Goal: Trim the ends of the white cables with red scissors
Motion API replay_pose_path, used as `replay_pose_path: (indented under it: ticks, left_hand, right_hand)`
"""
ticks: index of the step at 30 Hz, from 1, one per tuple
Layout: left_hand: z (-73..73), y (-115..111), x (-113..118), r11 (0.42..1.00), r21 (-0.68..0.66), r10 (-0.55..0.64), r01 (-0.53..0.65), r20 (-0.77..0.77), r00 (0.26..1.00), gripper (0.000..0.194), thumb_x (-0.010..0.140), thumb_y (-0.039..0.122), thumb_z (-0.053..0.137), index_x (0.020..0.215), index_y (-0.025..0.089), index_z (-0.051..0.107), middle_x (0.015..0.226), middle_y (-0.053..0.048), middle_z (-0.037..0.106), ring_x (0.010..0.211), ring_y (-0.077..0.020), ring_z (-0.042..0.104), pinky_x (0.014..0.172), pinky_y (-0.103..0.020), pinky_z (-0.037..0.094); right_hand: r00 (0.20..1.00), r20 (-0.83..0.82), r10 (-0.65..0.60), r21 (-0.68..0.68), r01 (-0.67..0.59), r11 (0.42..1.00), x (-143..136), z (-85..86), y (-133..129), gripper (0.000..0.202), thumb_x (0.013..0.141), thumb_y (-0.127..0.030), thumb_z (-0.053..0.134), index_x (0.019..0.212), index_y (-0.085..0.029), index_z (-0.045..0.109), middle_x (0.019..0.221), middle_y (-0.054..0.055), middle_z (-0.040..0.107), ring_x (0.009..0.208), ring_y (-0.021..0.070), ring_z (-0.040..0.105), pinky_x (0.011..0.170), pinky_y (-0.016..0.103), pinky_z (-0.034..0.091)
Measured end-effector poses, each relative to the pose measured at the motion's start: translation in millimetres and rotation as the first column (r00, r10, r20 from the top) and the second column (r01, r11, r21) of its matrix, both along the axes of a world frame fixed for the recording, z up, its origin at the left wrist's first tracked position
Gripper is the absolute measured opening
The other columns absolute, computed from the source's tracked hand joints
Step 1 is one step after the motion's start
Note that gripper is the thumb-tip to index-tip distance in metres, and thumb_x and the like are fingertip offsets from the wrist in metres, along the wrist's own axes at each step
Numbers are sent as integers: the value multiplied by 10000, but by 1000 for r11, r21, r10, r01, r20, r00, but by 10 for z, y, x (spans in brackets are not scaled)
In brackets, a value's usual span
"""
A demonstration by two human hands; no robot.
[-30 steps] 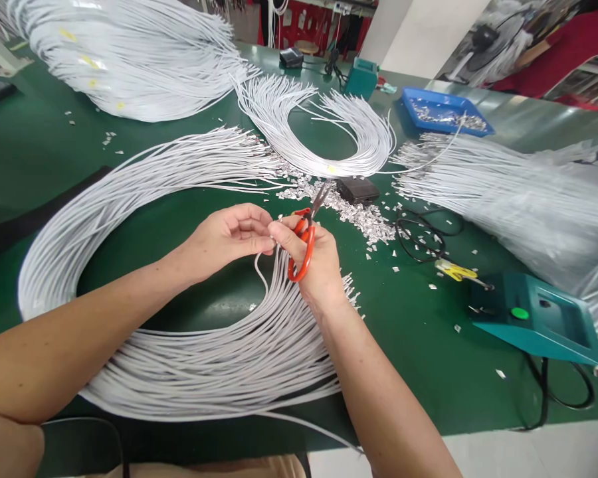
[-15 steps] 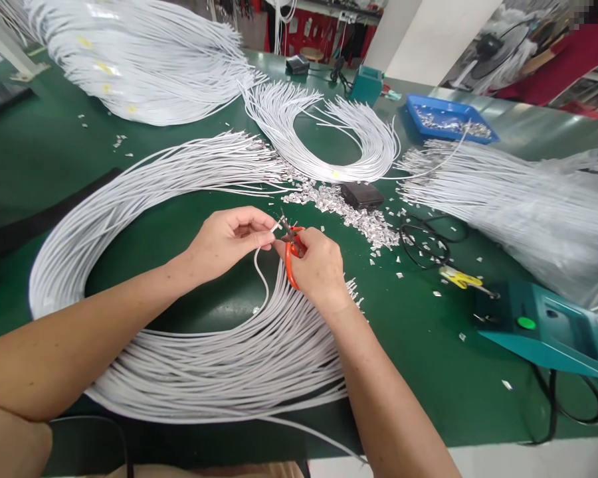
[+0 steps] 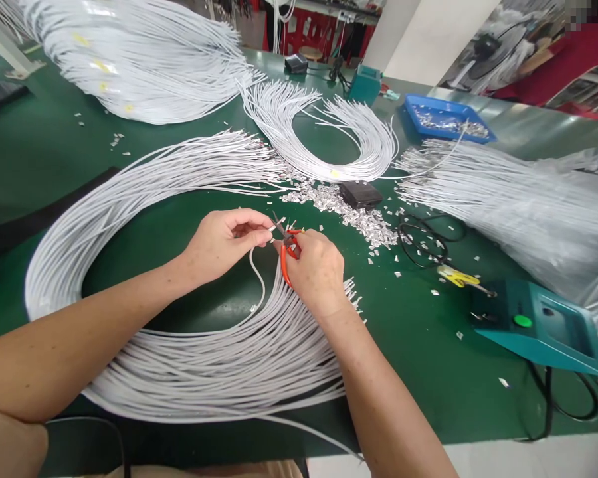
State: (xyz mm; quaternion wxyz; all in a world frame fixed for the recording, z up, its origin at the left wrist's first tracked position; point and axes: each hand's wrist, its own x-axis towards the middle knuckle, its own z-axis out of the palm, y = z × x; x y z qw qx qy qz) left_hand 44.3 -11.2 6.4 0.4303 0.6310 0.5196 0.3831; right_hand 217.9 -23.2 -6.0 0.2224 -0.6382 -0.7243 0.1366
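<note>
My left hand [image 3: 229, 240] pinches one white cable [image 3: 260, 279] close to its tip between thumb and fingers. That cable curves down into a thick coil of white cables [image 3: 229, 372] under my forearms. Red-handled scissors [image 3: 286, 255] are in my right hand [image 3: 316, 269], which is closed around the grips. Their dark blades point up and left and look slightly apart, right at the cable's tip. Whether the blades touch the cable I cannot tell.
Silvery scraps [image 3: 349, 212] lie beyond my hands around a black block [image 3: 360, 194]. A teal device [image 3: 543, 325] with a green button stands at right. More cable bundles [image 3: 323, 166] and a blue tray [image 3: 446, 123] are farther back. A person's red sleeve [image 3: 558, 66] shows at top right.
The scissors have turned a little, and their blades now show slightly apart at the cable's tip. Both hands stay nearly in place; the whole view has shifted slightly.
</note>
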Motion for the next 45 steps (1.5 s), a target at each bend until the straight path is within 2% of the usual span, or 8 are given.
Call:
replay_pose_path:
  ticks: [7,10,12,15,21,26,34,45]
  left_hand:
    - [48,2,-11,999,4,-44,45,-89,995,195,877,319,606,934,181,731,758,-15,736,692,-146,671,781,-279,528]
    - [59,12,-9,997,-28,-80,78,-59,995,195,887,307,588,925,171,723,748,-11,714,665,-131,633,753,-273,506]
    - [66,16,-3,992,-78,-98,98,3,995,195,883,304,592,938,164,716,747,-11,698,637,-121,603,708,-266,489]
    - [69,14,11,976,-154,-136,152,107,985,195,882,326,599,898,162,702,713,-4,658,613,-112,555,657,-258,452]
    - [84,-14,44,917,-247,-241,313,281,929,259,878,384,617,739,170,659,629,7,553,574,-107,459,575,-261,367]
    - [116,-19,54,875,-349,-192,335,385,903,302,822,437,690,698,164,658,607,6,533,551,-99,437,536,-249,359]
    - [61,1,11,851,-444,-77,281,423,903,219,728,370,809,802,177,738,718,-22,673,675,-121,618,676,-269,499]
    - [54,15,32,958,-275,15,83,335,942,212,651,270,846,800,163,739,703,-6,679,680,-135,619,769,-307,521]
  right_hand:
    - [1000,-1,-7,25,7,1000,8,-30,5,309,856,-377,585,600,-205,566,711,54,579,662,175,514,633,320,364]
    - [986,-164,-33,-63,23,998,39,17,29,301,808,-393,642,591,-202,558,675,24,555,620,150,466,609,310,352]
    - [906,-418,-71,-150,8,989,69,66,54,258,783,-402,674,640,-197,609,669,3,562,607,136,457,597,298,365]
    - [660,-750,-46,-147,-99,984,113,132,83,174,794,-379,688,845,-218,729,789,-6,632,693,132,529,679,292,434]
    - [456,-883,111,-47,-321,946,132,129,89,115,803,-362,719,862,-274,760,865,-9,682,810,142,598,865,337,472]
    - [414,-908,62,-64,-285,956,100,95,91,138,754,-387,766,767,-255,729,770,-13,685,773,149,602,887,355,477]
    - [392,-920,-8,-105,-227,968,58,110,69,167,744,-334,766,679,-219,664,689,-41,637,666,108,550,723,279,464]
    - [423,-906,-22,-91,-144,985,-16,165,29,156,755,-307,711,656,-214,635,680,-42,570,672,115,507,708,286,441]
